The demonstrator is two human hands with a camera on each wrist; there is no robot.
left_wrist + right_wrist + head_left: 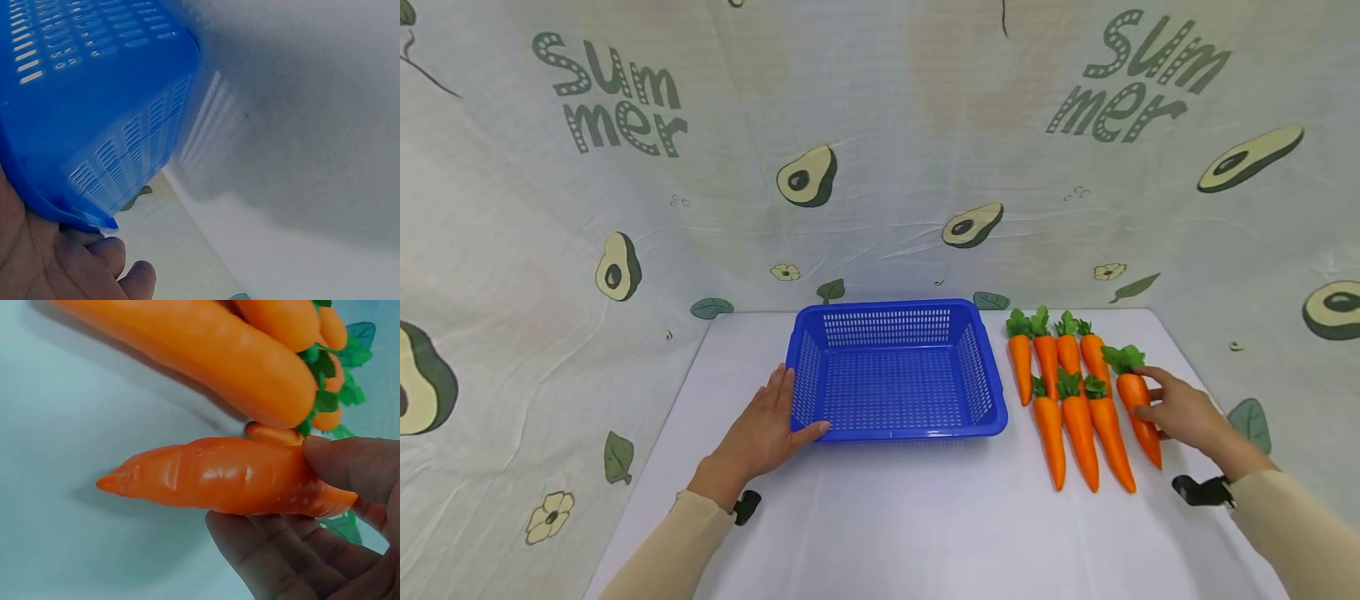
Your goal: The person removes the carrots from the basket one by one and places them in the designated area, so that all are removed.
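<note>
My right hand (1183, 410) pinches an orange carrot (1132, 398) with green leaves between thumb and fingers, at the right end of the carrot group. In the right wrist view the held carrot (212, 477) points its tip left, its leafy end partly behind the thumb. My left hand (758, 435) rests on the front left corner of a blue plastic basket (891, 434), fingers straight along the left side and thumb on the front rim. From the left wrist, the basket's slotted outer wall (75, 119) shows above the palm. Nothing lies inside the basket.
Several other carrots lie in two rows right of the basket, a front row (1081, 437) and a back row (1021, 367). A white tabletop (880, 525) carries everything. Behind it hangs a cloth (880, 125) printed with avocados, leaves and lettering.
</note>
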